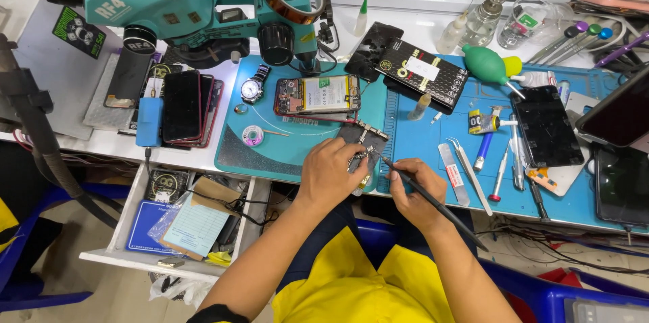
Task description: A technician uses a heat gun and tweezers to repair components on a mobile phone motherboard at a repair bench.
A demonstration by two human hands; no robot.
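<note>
The left hand [330, 173] is closed over a small circuit board [363, 144], fingers pinching its near edge and pressing it down at the front edge of the tabletop [433, 140]. The right hand [414, 191], just to its right, is closed on a thin dark tool [433, 201] held like a pen, tip touching the board. In my judgement the board is light, stiff and fragile; it is best gripped by its edges, clear of the parts on its face.

Surface: a teal mat [270, 154] and a blue one. Beyond the left hand lies an opened phone [316, 96]. Tweezers [470, 167] and screwdrivers lie right of the right hand. Room is tight: a microscope [169, 5] overhangs, and an open drawer [128, 221] sits lower left.
</note>
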